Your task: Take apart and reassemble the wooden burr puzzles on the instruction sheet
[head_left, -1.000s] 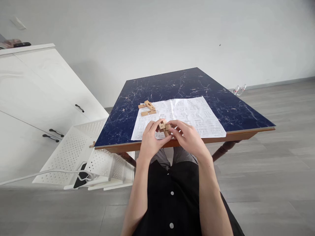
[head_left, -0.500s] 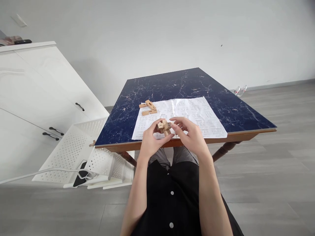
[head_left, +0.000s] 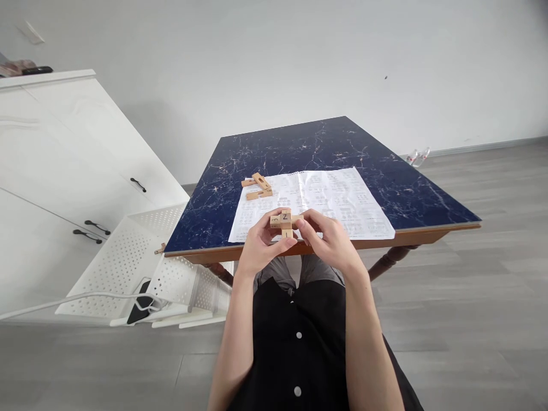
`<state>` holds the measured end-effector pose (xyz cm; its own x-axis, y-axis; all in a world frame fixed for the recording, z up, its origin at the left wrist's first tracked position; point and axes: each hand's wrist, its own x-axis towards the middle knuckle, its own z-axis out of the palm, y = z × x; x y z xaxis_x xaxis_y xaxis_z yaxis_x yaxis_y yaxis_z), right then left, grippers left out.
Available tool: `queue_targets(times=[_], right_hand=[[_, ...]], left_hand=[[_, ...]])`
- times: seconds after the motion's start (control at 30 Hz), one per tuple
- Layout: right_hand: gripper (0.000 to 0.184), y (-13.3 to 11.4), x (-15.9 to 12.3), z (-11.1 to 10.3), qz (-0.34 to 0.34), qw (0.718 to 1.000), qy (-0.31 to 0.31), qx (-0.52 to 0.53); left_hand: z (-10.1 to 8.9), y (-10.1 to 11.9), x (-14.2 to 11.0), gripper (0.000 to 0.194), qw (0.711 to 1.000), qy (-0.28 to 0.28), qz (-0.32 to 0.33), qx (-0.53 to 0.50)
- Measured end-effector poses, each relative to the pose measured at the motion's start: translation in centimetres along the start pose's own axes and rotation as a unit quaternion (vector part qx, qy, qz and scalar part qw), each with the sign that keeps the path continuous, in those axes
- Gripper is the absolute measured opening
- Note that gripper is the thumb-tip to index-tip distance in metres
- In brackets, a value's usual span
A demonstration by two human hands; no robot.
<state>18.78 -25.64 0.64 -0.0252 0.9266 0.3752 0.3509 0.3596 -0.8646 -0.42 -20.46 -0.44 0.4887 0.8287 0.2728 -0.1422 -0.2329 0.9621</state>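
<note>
Fingers (head_left: 314, 220) of the right hand (head_left: 331, 237) grasp the 3 o'clock arm of a wooden block cluster (head_left: 286, 217), thumb on its near side; those of the left hand (head_left: 259, 242) wrap its 9 o'clock side, thumb below at 6 o'clock. Compared with 0.5 seconds ago, the right hand has drawn in from a looser spread, and the cluster has turned from a slant to a squared cross: a mark like a Z or 2 shows at its middle, a 3-like mark at 9 o'clock, a 1-like mark at 6 o'clock.

From the cluster, held at the table's near edge, a white cabinet (head_left: 77, 160) stands at 10 o'clock and the blue table (head_left: 282, 148) spreads toward 12 o'clock. At 8 to 9 o'clock is a white rack (head_left: 100, 268). A printed sheet (head_left: 342, 197) lies toward 1 o'clock, its near edge partly covered by the hands. 2 clear bottles (head_left: 422, 157) show at 2 o'clock, beyond the table. 3 loose wooden blocks (head_left: 266, 186) lie at 11 o'clock, unmoved. Fingertips behind the cluster are hidden.
</note>
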Motion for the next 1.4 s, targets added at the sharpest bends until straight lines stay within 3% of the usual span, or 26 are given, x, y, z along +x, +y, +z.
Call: queue_targets(times=[0.2, 0.77, 0.87, 1.03, 1.17, 1.27, 1.4], right_hand=[[0.049, 0.1, 0.2, 0.6, -0.011, 1.0, 0.022, -0.003], [0.069, -0.1, 0.4, 0.9, 0.137, 0.98, 0.008, 0.141], [0.066, 0.3, 0.6, 1.1, 0.162, 0.973, 0.045, 0.157], [0.062, 1.6, 0.8, 1.0, 0.215, 0.938, 0.182, 0.203], [0.061, 2.2, 0.4, -0.1, 0.231, 0.93, 0.271, 0.088], [0.062, 2.9, 0.2, -0.8, 0.235, 0.923, 0.304, 0.012], [0.055, 4.6, 0.4, -1.0, 0.226, 0.926, 0.296, 0.07]], left_hand=[[-0.2, -0.3, 0.0, 0.073, 0.999, 0.003, 0.03, 0.012], [0.2, -0.4, 0.1, 0.077, 0.995, 0.019, 0.03, 0.089], [0.2, -0.6, 0.4, 0.075, 0.995, 0.036, 0.01, 0.094], [0.2, -0.9, 0.6, 0.055, 0.986, 0.09, -0.052, 0.13], [0.3, -1.1, 0.5, 0.045, 0.979, 0.102, -0.064, 0.165], [0.5, -1.1, 0.5, 0.042, 0.977, 0.098, -0.062, 0.182], [0.5, -1.0, 0.5, 0.039, 0.975, 0.095, -0.064, 0.192]])
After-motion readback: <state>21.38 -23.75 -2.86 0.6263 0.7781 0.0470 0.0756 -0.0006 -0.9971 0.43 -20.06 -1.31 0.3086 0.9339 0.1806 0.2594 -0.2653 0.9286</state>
